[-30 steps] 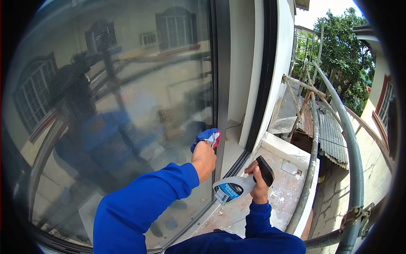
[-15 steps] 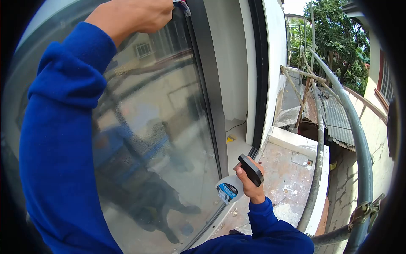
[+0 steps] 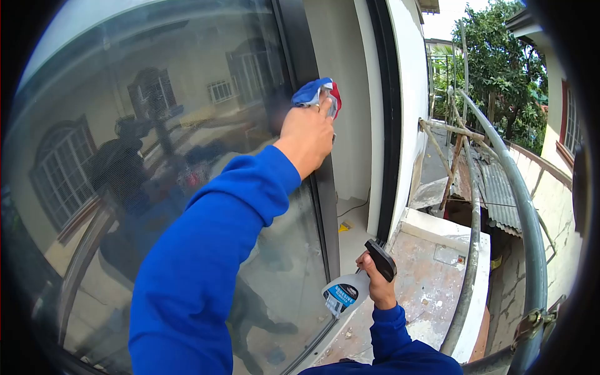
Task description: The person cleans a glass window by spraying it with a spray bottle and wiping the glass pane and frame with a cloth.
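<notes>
The left hand (image 3: 307, 137), in the upper middle of the frame, has its fingers closed round a bunched red, white and blue cloth (image 3: 312, 92) by the upright dark-grey metal door frame (image 3: 299, 50); whether the cloth presses on it, I cannot tell. The right hand (image 3: 379, 281), lower centre, is wrapped round the neck of a translucent plastic spray bottle (image 3: 347, 292) with a black trigger head and a blue label reading "ADHESIVE".

The bottle hangs tilted from that single grip — a slick neck or loosened fingers could drop it, and an accidental squeeze could send out stray spray. The loosely bunched cloth could snag on the frame's edge. Footing looks like the larger risk: the narrow, paint-spattered floor (image 3: 406, 300) at lower right is littered with specks, and a careless sideways step could meet the curved grey metal pipe (image 3: 531, 237).

The large dark glass panel (image 3: 206, 69) fills the left side, hazy and full of reflections. Beyond the doorway, a small yellow object (image 3: 344, 227) lies on the pale indoor floor. At right are a corrugated metal roof (image 3: 500, 187) and a leafy green tree (image 3: 500, 75).
</notes>
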Demonstrator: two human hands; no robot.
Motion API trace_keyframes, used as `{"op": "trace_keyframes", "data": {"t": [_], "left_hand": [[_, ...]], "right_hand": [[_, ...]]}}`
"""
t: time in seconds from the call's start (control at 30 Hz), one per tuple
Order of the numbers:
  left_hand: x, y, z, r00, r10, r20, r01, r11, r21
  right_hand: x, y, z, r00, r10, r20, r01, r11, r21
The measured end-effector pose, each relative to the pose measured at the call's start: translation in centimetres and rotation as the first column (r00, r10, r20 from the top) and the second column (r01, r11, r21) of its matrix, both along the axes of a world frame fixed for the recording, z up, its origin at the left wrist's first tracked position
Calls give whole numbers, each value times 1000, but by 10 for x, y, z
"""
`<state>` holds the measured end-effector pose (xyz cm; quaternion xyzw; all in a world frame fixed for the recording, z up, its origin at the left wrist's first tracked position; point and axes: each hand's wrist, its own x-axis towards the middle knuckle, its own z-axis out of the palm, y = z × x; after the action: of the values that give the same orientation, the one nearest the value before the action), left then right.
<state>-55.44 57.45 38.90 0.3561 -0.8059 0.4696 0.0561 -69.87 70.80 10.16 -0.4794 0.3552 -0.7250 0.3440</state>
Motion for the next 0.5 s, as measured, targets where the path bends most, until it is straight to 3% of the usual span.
{"op": "trace_keyframes", "data": {"t": [0.07, 0.17, 0.23, 0.3, 0.33, 0.37, 0.4, 0.47, 0.5], "left_hand": [[-10, 17, -76, 941, 154, 301, -241, 930, 278], [-11, 50, -136, 779, 75, 622, -384, 842, 379], [2, 39, -139, 883, 95, 459, -295, 874, 387], [8, 35, -77, 925, 100, 366, -183, 963, 198], [12, 31, -29, 968, 87, 235, -130, 976, 173], [19, 26, 22, 984, 72, 165, -71, 997, -13], [30, 21, 71, 996, 4, 87, 17, 969, -248], [50, 20, 153, 998, -14, -68, -25, 840, -541], [57, 32, 173, 995, 72, -74, -103, 779, -619]], "right_hand": [[-4, 4, -7, 1000, -3, 14, 3, 999, 48], [-5, 8, -11, 1000, -11, -11, 11, 1000, 25], [-6, 13, -15, 1000, -9, -1, 9, 999, 48], [-6, 12, -18, 999, -9, 42, 6, 998, 61], [-7, 14, -18, 999, -11, 44, 8, 998, 69], [-7, 15, -19, 1000, -12, 28, 10, 997, 78], [-9, 16, -22, 1000, -14, 11, 13, 996, 86], [-12, 17, -26, 1000, -16, -11, 17, 995, 101], [-14, 16, -28, 1000, -17, -20, 19, 994, 110]]}}
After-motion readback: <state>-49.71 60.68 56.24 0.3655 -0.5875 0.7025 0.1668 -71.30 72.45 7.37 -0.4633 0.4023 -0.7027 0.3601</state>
